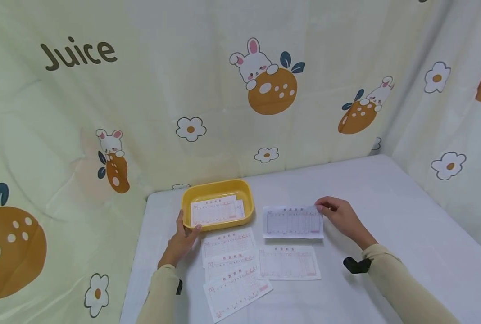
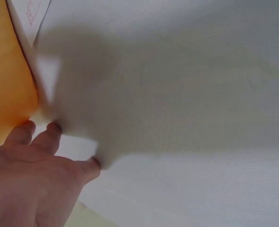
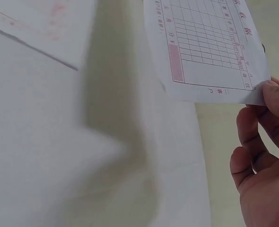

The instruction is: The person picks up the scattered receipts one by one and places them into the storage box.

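Observation:
At the front left corner of a yellow tray (image 1: 248, 198), my left hand (image 1: 181, 240) holds it, thumb at the front wall and fingers along the left side. In the left wrist view, fingertips (image 2: 51, 130) reach down close to the white tabletop beside the tray wall. Printed receipt slips (image 1: 214, 210) lie inside the tray. My right hand (image 1: 343, 220) pinches the upper right corner of another receipt slip (image 1: 293, 222), raised over the table with its shadow below. Thumb and fingers meet at that slip's corner in the right wrist view.
Several receipt slips (image 1: 236, 290) lie overlapping in front of the tray. One more slip (image 1: 289, 263) lies to their right, below the raised one. A curtain (image 1: 216, 81) printed with rabbits and oranges hangs behind the white table (image 1: 386, 202).

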`<state>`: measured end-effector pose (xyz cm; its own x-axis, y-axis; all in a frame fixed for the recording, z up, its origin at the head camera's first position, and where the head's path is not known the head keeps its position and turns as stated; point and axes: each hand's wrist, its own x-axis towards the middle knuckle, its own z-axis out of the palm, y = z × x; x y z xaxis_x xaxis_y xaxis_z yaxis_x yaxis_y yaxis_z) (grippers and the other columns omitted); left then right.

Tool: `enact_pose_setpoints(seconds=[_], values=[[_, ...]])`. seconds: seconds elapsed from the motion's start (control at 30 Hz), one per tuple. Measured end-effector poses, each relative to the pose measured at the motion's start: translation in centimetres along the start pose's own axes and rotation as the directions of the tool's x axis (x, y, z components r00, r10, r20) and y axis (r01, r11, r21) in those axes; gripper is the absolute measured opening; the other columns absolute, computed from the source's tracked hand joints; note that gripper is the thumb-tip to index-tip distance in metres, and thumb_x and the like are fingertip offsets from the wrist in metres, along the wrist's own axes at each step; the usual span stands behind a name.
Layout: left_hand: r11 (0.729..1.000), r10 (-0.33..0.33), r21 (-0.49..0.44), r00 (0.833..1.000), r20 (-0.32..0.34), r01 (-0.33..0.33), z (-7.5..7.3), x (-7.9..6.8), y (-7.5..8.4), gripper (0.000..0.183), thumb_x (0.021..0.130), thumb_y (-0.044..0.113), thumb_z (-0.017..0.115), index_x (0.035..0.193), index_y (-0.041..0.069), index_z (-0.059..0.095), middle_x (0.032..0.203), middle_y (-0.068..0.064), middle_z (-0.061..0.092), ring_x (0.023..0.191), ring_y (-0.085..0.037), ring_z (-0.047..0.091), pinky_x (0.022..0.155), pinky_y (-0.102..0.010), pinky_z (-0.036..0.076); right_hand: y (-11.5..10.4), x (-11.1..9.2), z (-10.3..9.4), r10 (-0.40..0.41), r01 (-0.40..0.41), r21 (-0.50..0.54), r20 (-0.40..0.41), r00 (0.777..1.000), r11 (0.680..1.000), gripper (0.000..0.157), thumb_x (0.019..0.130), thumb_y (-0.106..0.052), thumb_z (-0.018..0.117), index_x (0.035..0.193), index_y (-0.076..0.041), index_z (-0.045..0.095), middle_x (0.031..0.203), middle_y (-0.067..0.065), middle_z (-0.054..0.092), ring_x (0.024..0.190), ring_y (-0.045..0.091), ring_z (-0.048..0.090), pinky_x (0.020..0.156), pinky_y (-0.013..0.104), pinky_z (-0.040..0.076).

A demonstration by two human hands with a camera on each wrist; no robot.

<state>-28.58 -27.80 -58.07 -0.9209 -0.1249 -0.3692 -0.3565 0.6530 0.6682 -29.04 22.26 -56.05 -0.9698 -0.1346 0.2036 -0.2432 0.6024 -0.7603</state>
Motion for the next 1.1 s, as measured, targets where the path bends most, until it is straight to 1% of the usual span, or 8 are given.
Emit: enact_pose_setpoints(seconds=[0.2,0.4,0.57,0.7,0.83,0.97,1.03,1.1], values=[[1.000,0.002,0.007,1.000,-0.009,-0.002,0.0,0.2,-0.3,0.105,0.101,0.074,0.053,0.171,0.033,-0.014,0.174,-0.026,0.016,0.151,-0.066,0.016,0.115,-0.083,0.016,-1.0,1.1,0.3,-0.004,0.004,0.021,0.001,1.000,1.000,0.016,0.107,-0.002,0.063,0.118,0.002,0.073,0.112,0.016,0.075,0.096,0.028,0.063,0.078,0.028,0.053],[1.000,0.014,0.010,1.000,-0.017,-0.013,-0.1,0.2,-0.3,0.105,0.101,0.075,0.053,0.172,0.033,-0.013,0.174,-0.026,0.018,0.151,-0.067,0.017,0.116,-0.083,0.017,-1.7,2.5,1.2,-0.032,0.032,0.054,0.003,0.999,0.998,0.016,0.108,-0.002,0.063,0.118,0.004,0.073,0.112,0.017,0.075,0.095,0.027,0.064,0.076,0.026,0.054],[1.000,0.016,-0.003,1.000,-0.021,-0.016,-0.1,0.4,-0.3,0.103,0.102,0.071,0.055,0.172,0.033,-0.011,0.173,-0.028,0.020,0.151,-0.067,0.014,0.115,-0.084,0.015,-2.7,3.8,2.0,-0.038,0.037,0.074,0.008,0.999,0.997,0.017,0.108,-0.002,0.062,0.119,0.005,0.073,0.112,0.018,0.075,0.096,0.028,0.064,0.077,0.025,0.054],[1.000,0.010,-0.013,1.000,-0.024,-0.010,-0.2,0.3,-0.3,0.103,0.103,0.069,0.056,0.172,0.032,-0.010,0.173,-0.026,0.020,0.152,-0.066,0.015,0.117,-0.082,0.012,-3.7,5.0,2.6,-0.031,0.030,0.079,0.012,0.999,0.996,0.018,0.109,-0.003,0.061,0.121,0.004,0.072,0.114,0.018,0.074,0.098,0.030,0.065,0.080,0.024,0.054],[1.000,0.002,-0.020,0.999,-0.038,-0.002,-0.4,0.2,-0.2,0.104,0.102,0.071,0.056,0.172,0.033,-0.010,0.175,-0.022,0.019,0.153,-0.064,0.015,0.118,-0.082,0.012,-4.4,6.3,3.5,-0.024,0.023,0.116,0.013,1.000,0.993,0.018,0.109,-0.004,0.061,0.121,0.004,0.072,0.115,0.019,0.074,0.100,0.032,0.067,0.082,0.023,0.054],[1.000,0.010,-0.021,0.999,-0.050,-0.011,-0.3,0.4,-0.1,0.102,0.102,0.070,0.056,0.173,0.033,-0.008,0.174,-0.023,0.021,0.153,-0.064,0.017,0.118,-0.081,0.011,-5.0,7.5,4.6,-0.017,0.014,0.152,0.019,1.000,0.988,0.019,0.109,-0.004,0.061,0.121,0.005,0.072,0.116,0.020,0.074,0.101,0.032,0.067,0.082,0.021,0.054],[1.000,0.017,-0.018,0.999,-0.049,-0.018,-0.2,0.6,0.0,0.101,0.103,0.068,0.056,0.173,0.031,-0.007,0.174,-0.025,0.022,0.152,-0.064,0.018,0.119,-0.080,0.009,-5.4,8.0,5.2,-0.010,0.006,0.160,0.023,1.000,0.987,0.019,0.109,-0.004,0.061,0.121,0.005,0.072,0.117,0.020,0.073,0.101,0.032,0.067,0.082,0.023,0.055],[1.000,0.020,-0.013,0.999,-0.047,-0.021,-0.2,0.7,0.1,0.101,0.104,0.067,0.057,0.173,0.030,-0.007,0.173,-0.026,0.023,0.152,-0.063,0.020,0.120,-0.079,0.007,-6.0,8.6,5.8,-0.003,-0.003,0.165,0.035,0.999,0.986,0.019,0.109,-0.004,0.061,0.122,0.004,0.072,0.117,0.019,0.073,0.100,0.031,0.066,0.084,0.027,0.056]])
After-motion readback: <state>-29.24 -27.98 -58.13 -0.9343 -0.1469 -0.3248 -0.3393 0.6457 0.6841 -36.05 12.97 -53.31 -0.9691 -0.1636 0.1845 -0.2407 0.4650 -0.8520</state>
